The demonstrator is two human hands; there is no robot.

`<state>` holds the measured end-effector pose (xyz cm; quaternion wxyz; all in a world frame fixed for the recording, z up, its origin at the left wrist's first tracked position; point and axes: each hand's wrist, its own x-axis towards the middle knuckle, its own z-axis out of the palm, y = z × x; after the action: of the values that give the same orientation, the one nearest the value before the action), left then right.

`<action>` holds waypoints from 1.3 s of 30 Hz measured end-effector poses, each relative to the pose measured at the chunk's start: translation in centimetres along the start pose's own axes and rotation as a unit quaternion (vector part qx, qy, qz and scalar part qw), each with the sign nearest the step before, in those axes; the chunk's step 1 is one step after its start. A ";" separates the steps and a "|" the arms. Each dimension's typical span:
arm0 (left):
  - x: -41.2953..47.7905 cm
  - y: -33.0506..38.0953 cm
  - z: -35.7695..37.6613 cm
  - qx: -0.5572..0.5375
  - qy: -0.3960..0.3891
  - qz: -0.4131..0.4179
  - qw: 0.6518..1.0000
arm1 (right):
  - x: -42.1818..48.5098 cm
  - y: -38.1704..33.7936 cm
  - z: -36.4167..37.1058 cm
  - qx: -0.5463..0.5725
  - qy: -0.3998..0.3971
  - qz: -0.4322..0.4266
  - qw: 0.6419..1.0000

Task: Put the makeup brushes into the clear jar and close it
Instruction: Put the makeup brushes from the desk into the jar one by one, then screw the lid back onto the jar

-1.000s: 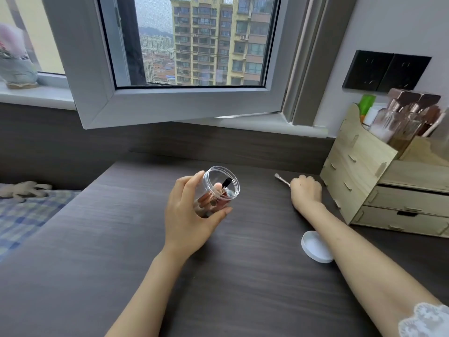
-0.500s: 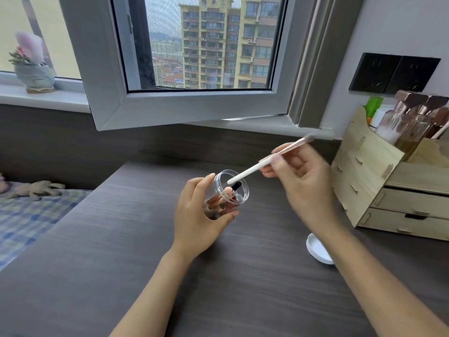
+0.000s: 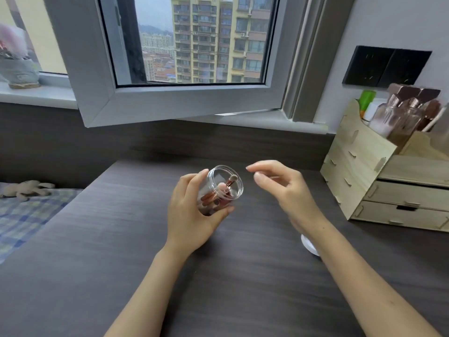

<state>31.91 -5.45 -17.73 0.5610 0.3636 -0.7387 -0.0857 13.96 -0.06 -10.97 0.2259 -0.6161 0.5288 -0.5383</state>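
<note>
My left hand [image 3: 192, 210] grips the clear jar [image 3: 222, 184], which is tilted with its open mouth toward the upper right, above the dark table [image 3: 121, 239]. Several rose-gold makeup brushes [image 3: 220, 193] lie inside the jar, one pale brush tip near the mouth. My right hand [image 3: 283, 188] hovers just right of the jar's mouth, fingers apart and holding nothing. The white lid [image 3: 309, 245] lies on the table, partly hidden behind my right forearm.
A wooden drawer organizer [image 3: 388, 181] with bottles on top stands at the right. An open window sash [image 3: 170, 103] overhangs the table's back. A bed with a checked sheet [image 3: 26, 215] lies to the left.
My right hand picked a brush off the table, carried it to the jar and let it go inside. That hand is now open beside the jar's mouth.
</note>
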 end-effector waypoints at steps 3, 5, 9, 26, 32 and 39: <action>0.0 0.1 0.0 0.001 -0.004 0.001 1.000 | -1.4 2.4 -4.1 -0.152 -0.005 0.084 0.985; 0.0 0.3 0.1 0.004 -0.005 0.004 1.000 | -2.7 4.0 -6.7 -0.298 -0.046 0.144 0.943; -0.1 0.8 0.3 -0.006 -0.014 0.009 1.000 | -5.6 5.7 -9.1 -0.429 -0.107 0.212 0.871; -0.1 7.7 2.6 -0.234 -0.130 -0.120 0.956 | -3.2 -0.5 -8.5 0.406 0.025 0.071 0.911; 0.3 10.5 3.1 -0.339 -0.191 -0.166 0.906 | -3.3 -1.1 -7.0 0.421 0.004 0.039 0.906; 0.7 11.4 3.2 -0.397 -0.266 -0.193 0.857 | -4.2 -0.6 -8.2 0.369 -0.070 0.038 0.926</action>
<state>23.97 1.41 -12.19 0.4124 0.2082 -0.6780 -0.5717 7.36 6.35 -9.63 0.4936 -0.5047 0.2992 -0.6420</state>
